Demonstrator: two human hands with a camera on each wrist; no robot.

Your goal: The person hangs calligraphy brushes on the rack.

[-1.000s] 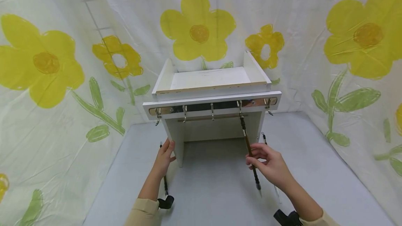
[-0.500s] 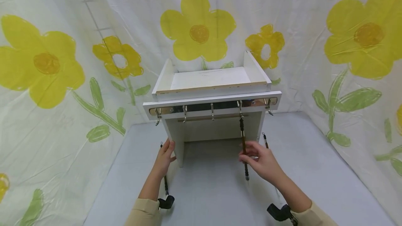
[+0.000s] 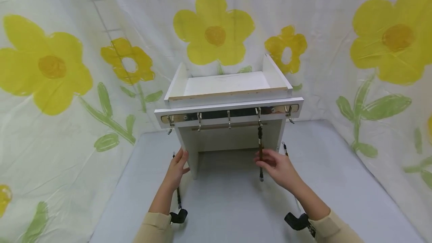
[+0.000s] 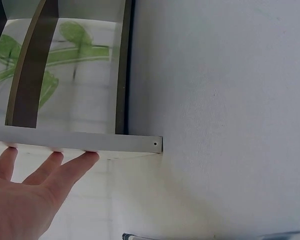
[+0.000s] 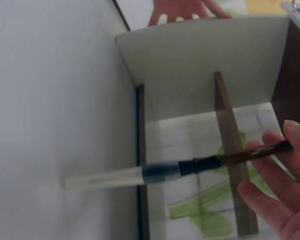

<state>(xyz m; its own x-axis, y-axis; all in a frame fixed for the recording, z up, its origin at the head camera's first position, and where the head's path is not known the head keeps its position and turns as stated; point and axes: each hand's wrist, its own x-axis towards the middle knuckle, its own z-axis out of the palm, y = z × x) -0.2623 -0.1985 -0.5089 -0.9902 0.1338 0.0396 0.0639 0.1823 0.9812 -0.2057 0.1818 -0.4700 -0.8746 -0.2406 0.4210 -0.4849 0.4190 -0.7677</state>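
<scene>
A white wooden stand [image 3: 229, 85] with a metal hook rail [image 3: 216, 116] sits on a grey table. A dark calligraphy brush [image 3: 260, 140] hangs straight down from the fourth hook. My right hand [image 3: 267, 159] pinches its handle lightly at mid length. In the right wrist view the brush [image 5: 160, 174] has a pale tip and a dark ferrule, with my right hand [image 5: 282, 185] around its brown handle. My left hand [image 3: 177, 165] rests with straight fingers against the stand's left side panel [image 4: 90, 142]. The left wrist view shows my left hand [image 4: 35, 182] with fingertips on the panel edge.
A second brush [image 3: 177, 195] lies on the table under my left forearm. A third brush [image 3: 285, 148] lies by the stand's right leg. Four hooks on the rail are bare. A flowered curtain [image 3: 50, 85] closes in the back and both sides.
My right hand has moved left and toward the stand, swinging the hooked brush from a slant to hanging straight down. My left hand has not moved.
</scene>
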